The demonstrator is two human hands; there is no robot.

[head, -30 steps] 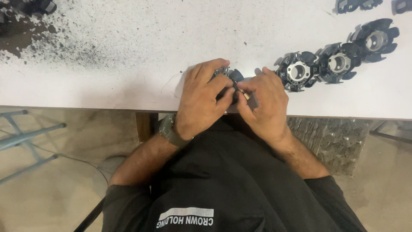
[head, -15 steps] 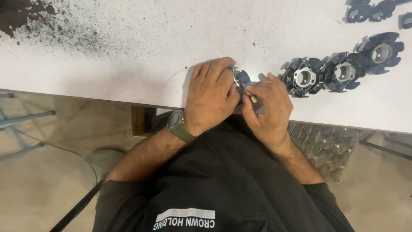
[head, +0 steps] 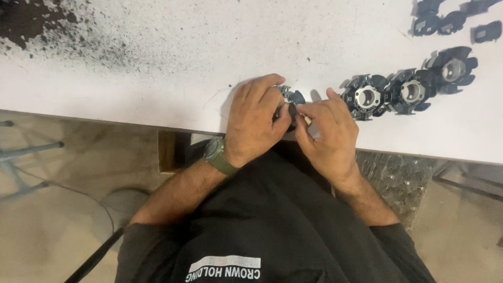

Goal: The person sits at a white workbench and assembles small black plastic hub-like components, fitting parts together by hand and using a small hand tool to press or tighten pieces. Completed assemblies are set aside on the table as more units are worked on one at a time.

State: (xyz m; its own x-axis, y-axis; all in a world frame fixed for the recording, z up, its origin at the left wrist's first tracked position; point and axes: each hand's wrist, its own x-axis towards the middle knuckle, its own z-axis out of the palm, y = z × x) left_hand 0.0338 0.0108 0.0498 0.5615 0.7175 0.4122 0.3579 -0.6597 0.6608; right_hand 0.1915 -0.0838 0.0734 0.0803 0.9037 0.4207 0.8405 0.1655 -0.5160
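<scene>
A small black round part with a metal centre [head: 291, 98] rests at the near edge of the white table [head: 157, 78]. My left hand [head: 254, 118] is wrapped over it, thumb pressed against its side; a green watch is on that wrist. My right hand [head: 327, 133] meets it from the right, fingertips pinching the same part, with a small pale piece showing at the fingers. Most of the part is hidden under both hands.
Three similar black round parts [head: 408, 90] with metal hubs sit in a row to the right. Several smaller black pieces [head: 450, 21] lie at the far right corner. Dark powder [head: 31, 21] is scattered over the table's far left. A metal frame stands on the floor at left.
The view has shifted slightly; both hands stay closed on the same part at the table edge, with only small finger movements.
</scene>
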